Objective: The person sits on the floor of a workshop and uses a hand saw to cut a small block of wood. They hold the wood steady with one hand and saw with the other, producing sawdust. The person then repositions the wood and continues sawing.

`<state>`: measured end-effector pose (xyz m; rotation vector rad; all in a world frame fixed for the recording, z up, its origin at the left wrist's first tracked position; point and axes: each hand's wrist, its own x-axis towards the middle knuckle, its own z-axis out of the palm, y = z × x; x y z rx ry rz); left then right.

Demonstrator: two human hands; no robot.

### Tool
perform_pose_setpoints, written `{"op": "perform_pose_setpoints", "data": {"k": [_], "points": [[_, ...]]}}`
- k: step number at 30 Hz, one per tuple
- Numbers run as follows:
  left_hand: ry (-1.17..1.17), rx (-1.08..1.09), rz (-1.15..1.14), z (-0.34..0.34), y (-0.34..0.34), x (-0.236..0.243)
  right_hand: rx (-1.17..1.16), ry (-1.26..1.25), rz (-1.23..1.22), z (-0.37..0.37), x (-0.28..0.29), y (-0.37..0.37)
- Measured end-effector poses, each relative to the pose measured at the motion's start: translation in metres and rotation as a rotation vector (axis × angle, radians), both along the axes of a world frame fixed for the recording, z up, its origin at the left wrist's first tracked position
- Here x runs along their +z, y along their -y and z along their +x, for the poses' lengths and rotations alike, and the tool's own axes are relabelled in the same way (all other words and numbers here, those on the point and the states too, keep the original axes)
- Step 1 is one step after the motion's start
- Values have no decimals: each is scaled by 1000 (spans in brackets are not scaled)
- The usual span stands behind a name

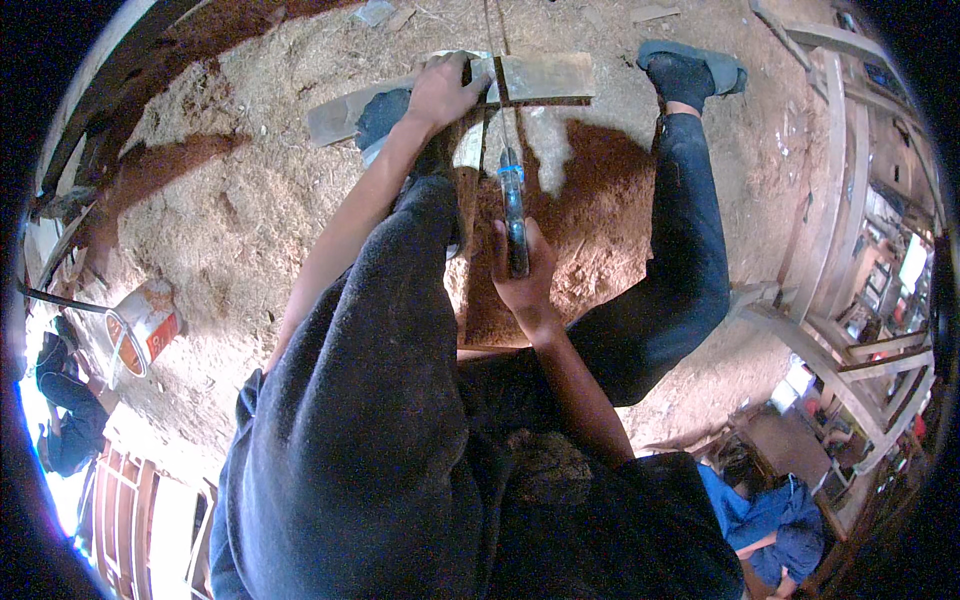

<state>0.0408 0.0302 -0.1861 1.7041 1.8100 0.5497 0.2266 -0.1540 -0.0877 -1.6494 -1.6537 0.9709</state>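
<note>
A flat, slightly curved wooden board (560, 80) lies crosswise ahead of me, raised on a support. My left hand (442, 92) presses on it left of the saw, fingers bent over its far edge. In my right hand (527, 268) is the dark handle, marked by a blue band, of a hand saw (513, 195). Its long thin blade points away from me and crosses the board just right of my left hand. Where the teeth meet the wood is too fine to make out. My left foot, in a grey-blue shoe (382, 115), rests on the board's left part.
My right foot in a slipper (690, 65) stands on the dirt floor at right. A white and orange bucket (155, 318) stands at left. Wooden frames (835, 190) line the right side. Other people sit at lower right (765, 520) and far left (65, 400), near slatted furniture (125, 520).
</note>
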Motion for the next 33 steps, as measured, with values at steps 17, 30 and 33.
{"op": "perform_pose_setpoints", "data": {"k": [17,30,33], "points": [[84,48,81,-1,6,-4,25,-63,42,0,0,0],[92,55,109,1,5,-8,27,-50,-52,-2,7,-1],[89,47,157,0,5,-12,25,-28,-38,0,0,1]]}}
